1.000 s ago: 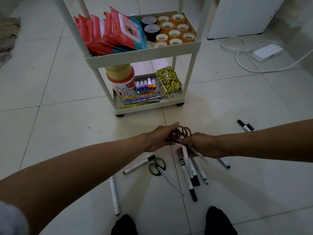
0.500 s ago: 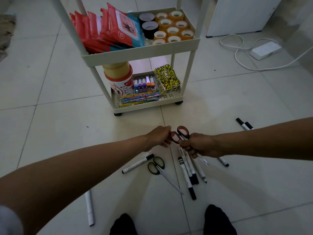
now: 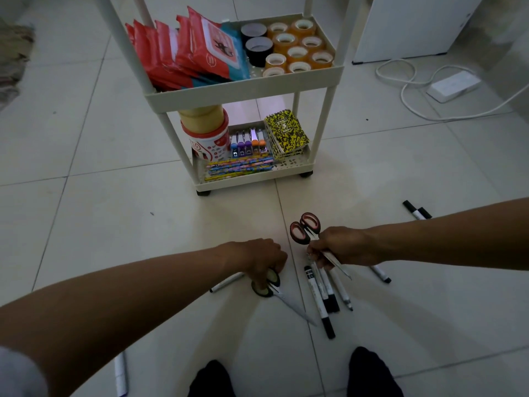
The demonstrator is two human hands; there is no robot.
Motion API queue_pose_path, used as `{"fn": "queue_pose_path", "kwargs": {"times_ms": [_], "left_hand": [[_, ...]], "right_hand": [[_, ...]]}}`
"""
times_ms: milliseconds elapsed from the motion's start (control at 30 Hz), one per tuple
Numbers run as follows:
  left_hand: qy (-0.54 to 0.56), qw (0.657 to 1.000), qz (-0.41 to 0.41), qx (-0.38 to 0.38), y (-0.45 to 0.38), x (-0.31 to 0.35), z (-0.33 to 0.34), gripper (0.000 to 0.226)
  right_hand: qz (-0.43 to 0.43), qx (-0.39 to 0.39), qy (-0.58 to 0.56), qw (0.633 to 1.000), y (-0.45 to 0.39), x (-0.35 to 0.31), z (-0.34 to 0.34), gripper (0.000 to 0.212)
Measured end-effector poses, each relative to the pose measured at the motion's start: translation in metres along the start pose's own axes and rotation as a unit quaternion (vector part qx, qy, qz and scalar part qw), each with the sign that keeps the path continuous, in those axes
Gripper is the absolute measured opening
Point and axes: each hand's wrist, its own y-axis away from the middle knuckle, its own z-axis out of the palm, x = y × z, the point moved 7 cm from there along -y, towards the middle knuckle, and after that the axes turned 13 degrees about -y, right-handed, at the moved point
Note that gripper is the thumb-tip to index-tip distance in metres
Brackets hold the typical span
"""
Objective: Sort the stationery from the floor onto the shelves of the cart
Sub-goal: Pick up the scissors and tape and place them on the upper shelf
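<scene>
Right hand [image 3: 342,247] grips red scissors [image 3: 307,229], blades toward viewer; left hand [image 3: 262,260] fingers curl onto green scissors [image 3: 270,286] handles

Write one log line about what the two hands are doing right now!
left hand: gripping green-handled scissors on floor | right hand: holding red-handled scissors aloft | markers: on floor | cart: ahead

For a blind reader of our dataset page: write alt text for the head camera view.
A person's right hand holds red-handled scissors above the tiled floor while the left hand grips green-handled scissors lying on it. Markers lie scattered around. Ahead stands a white cart holding tape rolls, red packets, pencils and notebooks.
</scene>
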Motion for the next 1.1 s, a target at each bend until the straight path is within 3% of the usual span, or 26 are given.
{"fn": "queue_pose_path", "kwargs": {"times_ms": [100,300,433,533,733,900,1033,1100], "left_hand": [[0.021,1.000,0.004,-0.015,0.001,0.002,-0.002,0.055],[0.230,0.972,0.012,-0.051,0.006,0.003,-0.018,0.032],[0.465,0.885,-0.005,-0.023,0.018,-0.013,-0.042,0.035],[0.568,0.822,-0.025,0.040,0.025,-0.030,-0.058,0.038],[0.571,0.811,-0.033,0.128,0.027,-0.040,-0.073,0.031],[0.586,0.775,-0.067,0.228,0.025,-0.052,-0.080,0.034],[0.586,0.768,-0.092,0.244,0.024,-0.055,-0.083,0.044],[0.595,0.769,-0.109,0.207,0.020,-0.055,-0.079,0.054]], "right_hand": [[-0.008,0.002,-0.008,1.000,0.002,-0.001,-0.001,0.033],[-0.004,0.022,-0.004,1.000,0.002,0.003,-0.007,0.033],[0.005,0.016,-0.013,1.000,0.009,0.002,0.000,0.031],[0.009,-0.007,-0.049,0.999,0.013,0.000,0.009,0.030],[0.004,-0.014,-0.099,0.995,0.012,0.001,0.012,0.035],[-0.024,0.003,-0.080,0.996,0.015,-0.002,0.009,0.033],[-0.059,0.008,-0.070,0.996,0.020,-0.010,0.010,0.028],[-0.067,0.018,-0.051,0.996,0.021,-0.012,0.009,0.028]]}}
